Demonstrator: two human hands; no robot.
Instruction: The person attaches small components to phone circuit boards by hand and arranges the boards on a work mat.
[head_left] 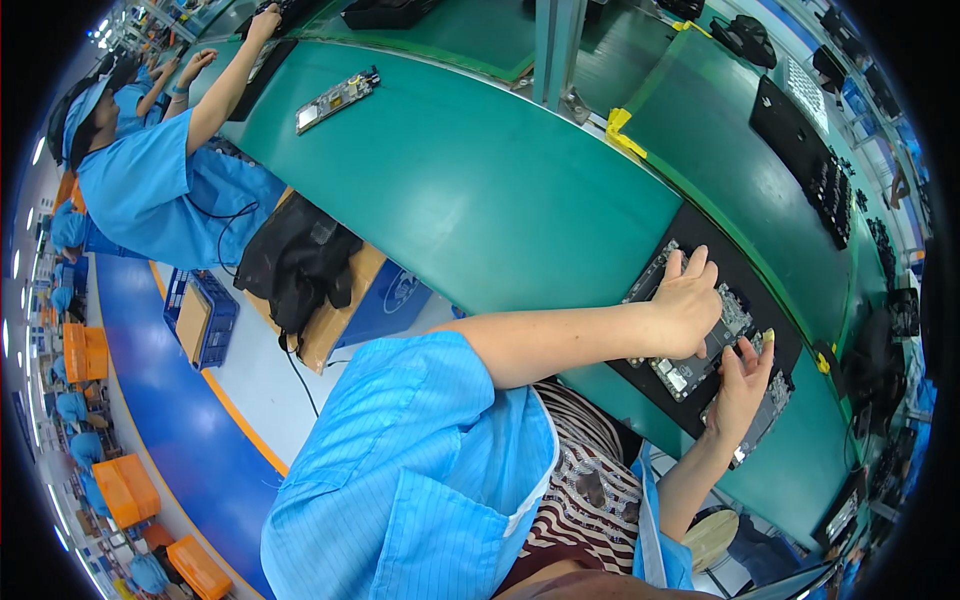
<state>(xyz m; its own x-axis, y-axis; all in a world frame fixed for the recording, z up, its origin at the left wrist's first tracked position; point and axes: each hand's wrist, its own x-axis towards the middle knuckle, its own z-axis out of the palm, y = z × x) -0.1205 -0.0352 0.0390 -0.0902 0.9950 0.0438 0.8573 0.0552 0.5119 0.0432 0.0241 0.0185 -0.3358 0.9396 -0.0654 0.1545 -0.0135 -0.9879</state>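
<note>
My left hand lies flat, fingers spread, pressing on an opened electronic device with bare circuit boards that rests on a black mat. My right hand reaches in from below and touches the device's lower edge, fingers apart; a yellowish cot covers one fingertip. A second circuit assembly sits just under and beside my right hand. The mat lies on a green conveyor belt. Parts of the device are hidden under my left palm.
Another open device lies farther up the belt. A co-worker in blue sits at the left, hands on the belt. A black bag rests on a stool, a blue crate stands on the floor. Black trays line the right.
</note>
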